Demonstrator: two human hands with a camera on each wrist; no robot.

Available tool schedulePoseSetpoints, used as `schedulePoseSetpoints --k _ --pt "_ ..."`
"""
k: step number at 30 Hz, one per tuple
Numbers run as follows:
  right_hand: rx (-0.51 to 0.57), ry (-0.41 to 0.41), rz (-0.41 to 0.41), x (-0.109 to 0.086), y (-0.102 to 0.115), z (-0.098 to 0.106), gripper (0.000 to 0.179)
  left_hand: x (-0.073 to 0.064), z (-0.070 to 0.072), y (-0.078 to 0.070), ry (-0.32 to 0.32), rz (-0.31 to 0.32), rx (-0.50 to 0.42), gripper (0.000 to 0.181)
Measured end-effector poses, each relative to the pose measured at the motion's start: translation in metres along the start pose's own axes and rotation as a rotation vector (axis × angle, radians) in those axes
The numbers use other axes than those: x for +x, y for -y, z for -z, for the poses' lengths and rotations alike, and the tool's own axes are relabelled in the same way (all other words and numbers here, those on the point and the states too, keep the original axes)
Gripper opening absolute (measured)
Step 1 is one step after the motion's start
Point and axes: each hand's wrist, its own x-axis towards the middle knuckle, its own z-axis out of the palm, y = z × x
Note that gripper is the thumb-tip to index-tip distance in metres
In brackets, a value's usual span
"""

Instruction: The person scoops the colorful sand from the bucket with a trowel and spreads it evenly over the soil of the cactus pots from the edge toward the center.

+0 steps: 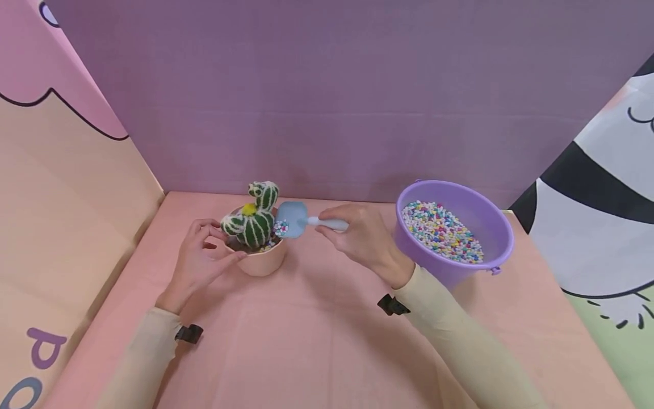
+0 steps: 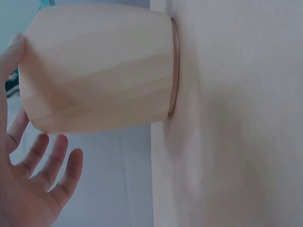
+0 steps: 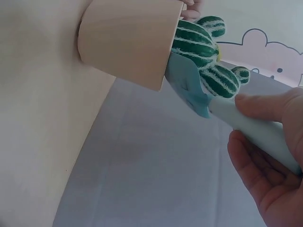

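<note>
My right hand grips the pale handle of a small blue toy shovel. The blade, with a few colourful pebbles on it, is at the right rim of a peach flower pot. In the right wrist view the shovel overlaps the pot's rim beside the cactus. Dark soil and some pebbles show around the green knitted-looking cactus, which has a yellow flower. My left hand holds the pot's left rim between thumb and index finger; in the left wrist view the other fingers stand off the pot.
A purple bucket stands at the right of the pink-covered table, with many multicoloured pebbles inside. Behind the table rises a purple backdrop. Printed cartoon panels flank both sides.
</note>
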Motion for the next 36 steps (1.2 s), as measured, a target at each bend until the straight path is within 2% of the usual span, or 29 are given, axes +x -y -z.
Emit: schedulePoseSetpoints --k 9,13,18,24,28,36 --pt "-0.011 -0.021 0.057 -0.003 0.000 0.000 0.019 0.005 0.012 0.007 0.060 -0.091 -0.050 0.028" --pt "-0.053 -0.030 0.092 -0.004 0.002 -0.001 0.020 0.005 0.013 0.006 0.078 -0.076 -0.057 0.028" --pt "-0.112 -0.042 0.137 -0.003 0.006 -0.003 0.020 0.006 0.012 0.005 0.069 -0.050 -0.035 0.030" --pt "-0.153 -0.037 0.153 -0.004 0.009 -0.004 0.019 0.005 0.010 0.003 0.067 -0.017 -0.013 0.032" --pt "-0.147 -0.035 0.147 -0.005 0.008 -0.005 0.018 0.004 0.010 0.000 0.068 0.000 -0.014 0.032" --pt "-0.108 -0.036 0.126 -0.006 0.006 -0.004 0.018 0.004 0.009 0.000 0.055 -0.024 -0.020 0.031"
